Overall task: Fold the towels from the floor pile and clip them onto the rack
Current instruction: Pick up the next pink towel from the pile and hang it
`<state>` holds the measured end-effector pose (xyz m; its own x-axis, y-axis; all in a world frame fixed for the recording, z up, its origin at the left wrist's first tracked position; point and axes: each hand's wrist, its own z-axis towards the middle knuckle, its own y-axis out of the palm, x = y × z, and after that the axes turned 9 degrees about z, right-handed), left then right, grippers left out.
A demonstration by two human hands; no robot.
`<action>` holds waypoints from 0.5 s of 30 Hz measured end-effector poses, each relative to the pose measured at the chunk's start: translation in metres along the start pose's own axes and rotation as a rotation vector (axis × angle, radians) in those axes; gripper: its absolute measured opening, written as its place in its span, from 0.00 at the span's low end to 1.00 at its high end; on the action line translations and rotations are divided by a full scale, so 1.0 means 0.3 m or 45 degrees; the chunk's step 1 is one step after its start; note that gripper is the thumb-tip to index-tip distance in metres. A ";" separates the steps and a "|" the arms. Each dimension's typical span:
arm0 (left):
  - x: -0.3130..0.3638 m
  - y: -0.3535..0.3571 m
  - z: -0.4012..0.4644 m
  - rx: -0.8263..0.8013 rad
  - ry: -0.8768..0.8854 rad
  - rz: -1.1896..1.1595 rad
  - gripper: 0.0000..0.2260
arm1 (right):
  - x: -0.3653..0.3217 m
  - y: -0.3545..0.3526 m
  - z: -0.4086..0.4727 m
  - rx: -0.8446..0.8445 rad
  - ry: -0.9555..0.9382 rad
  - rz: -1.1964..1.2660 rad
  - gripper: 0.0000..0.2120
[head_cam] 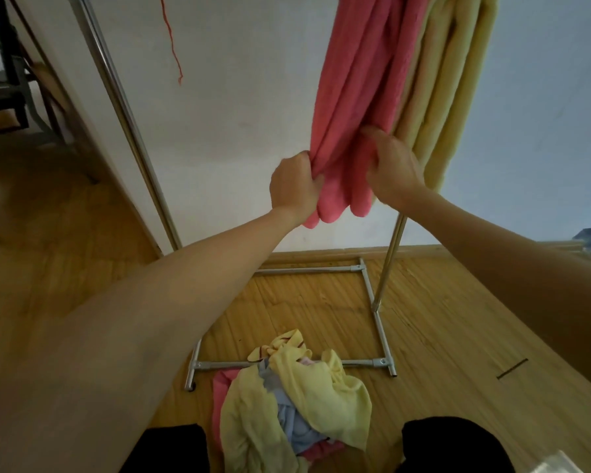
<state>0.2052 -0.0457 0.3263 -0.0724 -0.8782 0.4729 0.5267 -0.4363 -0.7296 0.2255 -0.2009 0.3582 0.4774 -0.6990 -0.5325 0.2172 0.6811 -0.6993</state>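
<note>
A pink towel (362,83) hangs in long folds from the top of the metal rack (382,278). My left hand (296,186) grips its lower left edge with curled fingers. My right hand (393,165) holds the towel's lower right side, fingers curled into the cloth. Behind it hangs a pale yellow towel (454,97). On the wooden floor between my knees lies the pile of towels (297,401), yellow, blue and pink, crumpled over the rack's front base bar. The top of the rack and any clips are out of view.
The rack's left upright pole (127,121) slants along a white wall. A red string (173,46) dangles on that wall. Dark furniture (4,76) stands at the far left. A clear plastic item (574,464) shows at the bottom right corner.
</note>
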 end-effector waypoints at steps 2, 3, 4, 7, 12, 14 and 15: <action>-0.003 0.016 -0.028 -0.047 0.026 -0.081 0.06 | 0.024 0.014 -0.019 0.003 -0.064 0.029 0.24; -0.008 0.024 -0.045 -0.100 0.040 -0.116 0.06 | 0.038 0.023 -0.032 -0.009 -0.081 0.040 0.23; -0.017 0.032 -0.063 -0.171 0.056 -0.142 0.05 | 0.054 0.035 -0.048 -0.028 -0.086 0.045 0.22; -0.078 0.078 -0.131 -0.402 0.070 -0.118 0.09 | 0.112 0.095 -0.127 -0.074 -0.061 0.055 0.21; -0.289 0.213 -0.361 -0.800 -0.190 0.125 0.29 | 0.253 0.265 -0.402 -0.335 0.077 -0.028 0.24; -0.389 0.274 -0.487 -0.946 -0.252 0.205 0.26 | 0.308 0.358 -0.541 -0.535 0.141 -0.085 0.24; -0.438 0.303 -0.551 -1.019 -0.277 0.240 0.23 | 0.336 0.408 -0.609 -0.660 0.175 -0.116 0.24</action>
<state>0.1225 -0.0024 0.1160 0.1638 -0.9286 0.3331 -0.2501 -0.3657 -0.8965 0.1445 -0.2279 0.1318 0.3531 -0.7960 -0.4917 -0.2125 0.4436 -0.8707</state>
